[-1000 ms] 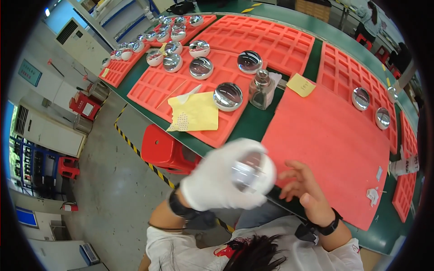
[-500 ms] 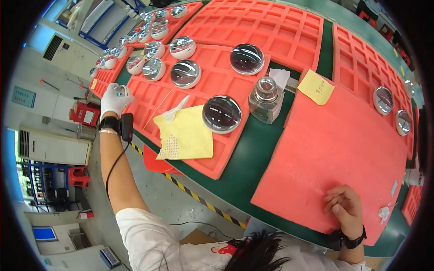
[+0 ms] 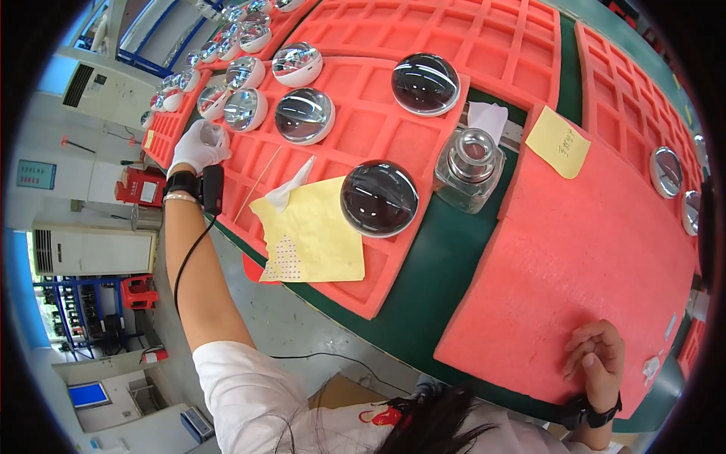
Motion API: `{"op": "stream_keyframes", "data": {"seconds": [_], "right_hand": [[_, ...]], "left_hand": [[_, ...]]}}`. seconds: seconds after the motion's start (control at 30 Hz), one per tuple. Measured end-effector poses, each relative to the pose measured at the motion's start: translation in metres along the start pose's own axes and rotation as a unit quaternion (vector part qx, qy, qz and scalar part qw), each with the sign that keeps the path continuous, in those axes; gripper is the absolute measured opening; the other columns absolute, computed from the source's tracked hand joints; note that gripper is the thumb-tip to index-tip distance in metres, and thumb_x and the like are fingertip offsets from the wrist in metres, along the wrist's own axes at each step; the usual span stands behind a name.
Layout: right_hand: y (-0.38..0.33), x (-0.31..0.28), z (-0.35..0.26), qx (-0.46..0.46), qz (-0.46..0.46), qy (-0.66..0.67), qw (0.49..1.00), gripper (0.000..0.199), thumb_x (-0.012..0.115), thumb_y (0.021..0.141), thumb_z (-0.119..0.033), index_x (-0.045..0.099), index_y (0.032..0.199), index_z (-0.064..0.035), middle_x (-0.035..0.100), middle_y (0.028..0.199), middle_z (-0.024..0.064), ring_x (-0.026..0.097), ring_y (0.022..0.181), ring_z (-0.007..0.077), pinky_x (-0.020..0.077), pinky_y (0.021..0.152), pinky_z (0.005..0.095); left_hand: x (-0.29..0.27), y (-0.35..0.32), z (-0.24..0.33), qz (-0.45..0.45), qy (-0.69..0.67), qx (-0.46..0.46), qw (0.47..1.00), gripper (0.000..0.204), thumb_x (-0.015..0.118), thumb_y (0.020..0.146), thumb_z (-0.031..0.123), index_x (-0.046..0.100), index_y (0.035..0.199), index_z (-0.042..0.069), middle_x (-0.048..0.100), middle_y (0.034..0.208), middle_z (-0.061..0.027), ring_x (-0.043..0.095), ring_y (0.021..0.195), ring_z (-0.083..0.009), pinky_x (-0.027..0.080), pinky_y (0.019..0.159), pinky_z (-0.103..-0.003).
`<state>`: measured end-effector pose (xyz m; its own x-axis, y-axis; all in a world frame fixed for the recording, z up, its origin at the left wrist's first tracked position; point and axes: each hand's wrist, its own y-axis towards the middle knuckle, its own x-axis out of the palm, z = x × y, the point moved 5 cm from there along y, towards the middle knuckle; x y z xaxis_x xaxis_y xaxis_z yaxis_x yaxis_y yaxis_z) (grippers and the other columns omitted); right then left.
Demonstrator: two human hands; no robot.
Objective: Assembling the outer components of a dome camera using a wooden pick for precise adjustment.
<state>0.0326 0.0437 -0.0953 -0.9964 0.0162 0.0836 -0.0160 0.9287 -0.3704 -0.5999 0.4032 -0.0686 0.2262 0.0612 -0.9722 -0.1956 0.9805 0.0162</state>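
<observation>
My left hand (image 3: 200, 145), in a white glove, reaches to the far left over a red foam tray (image 3: 363, 291) with square pockets. Its fingers close round a clear glass lens (image 3: 215, 135). Several thick round lenses sit in the tray beside it, among them one (image 3: 245, 110) just to the right and a large dark-looking one (image 3: 380, 198) nearer to me. My right hand (image 3: 597, 363), bare, rests loosely curled on a flat red foam sheet (image 3: 560, 280) at the lower right, nothing seen in it.
A yellow paper (image 3: 318, 242) and a white tissue (image 3: 289, 185) lie on the tray. A square glass bottle (image 3: 469, 170) stands on the green table (image 3: 423, 257) between tray and sheet. A yellow note (image 3: 558, 142) lies on the sheet. More foam trays with lenses spread behind.
My left hand has shifted slightly up and right with the lens, nearer the other lenses. The view has tilted a little; my right hand stays on the foam sheet.
</observation>
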Motion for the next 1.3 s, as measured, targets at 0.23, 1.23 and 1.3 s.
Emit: {"op": "stream_keyframes", "data": {"seconds": [0.23, 1.23, 1.3], "right_hand": [[-0.004, 0.012, -0.002, -0.016, -0.026, -0.003, 1.0, 0.036, 0.066, 0.088, -0.022, 0.054, 0.109, 0.0034, 0.062, 0.093, 0.0112, 0.063, 0.069, 0.0147, 0.0508, 0.057, 0.0241], [-0.145, -0.144, 0.001, -0.191, 0.142, -0.105, 0.966, 0.025, 0.064, 0.086, -0.005, 0.063, 0.11, 0.0008, 0.065, 0.101, 0.0079, 0.062, 0.09, 0.0152, 0.0493, 0.081, 0.0291], [-0.153, -0.162, -0.007, -0.207, 0.149, -0.125, 0.959, 0.026, 0.065, 0.085, -0.005, 0.063, 0.11, 0.0011, 0.066, 0.101, 0.0093, 0.063, 0.09, 0.0175, 0.0502, 0.081, 0.0301]], "left_hand": [[-0.024, -0.043, 0.014, 0.006, 0.074, -0.012, 0.997, 0.101, 0.088, 0.059, 0.025, 0.037, 0.144, 0.007, 0.06, 0.126, -0.0209, 0.058, 0.118, -0.0332, 0.046, 0.1, -0.038], [0.003, -0.323, 0.538, -0.014, -0.248, 0.538, 0.806, 0.052, 0.073, 0.078, 0.009, 0.055, 0.126, 0.0, 0.058, 0.121, -0.0149, 0.056, 0.114, -0.0234, 0.044, 0.098, -0.034], [0.023, -0.333, 0.607, -0.039, -0.247, 0.579, 0.776, 0.053, 0.074, 0.078, 0.011, 0.055, 0.126, 0.0, 0.059, 0.118, -0.016, 0.058, 0.112, -0.0243, 0.045, 0.097, -0.033]]}}
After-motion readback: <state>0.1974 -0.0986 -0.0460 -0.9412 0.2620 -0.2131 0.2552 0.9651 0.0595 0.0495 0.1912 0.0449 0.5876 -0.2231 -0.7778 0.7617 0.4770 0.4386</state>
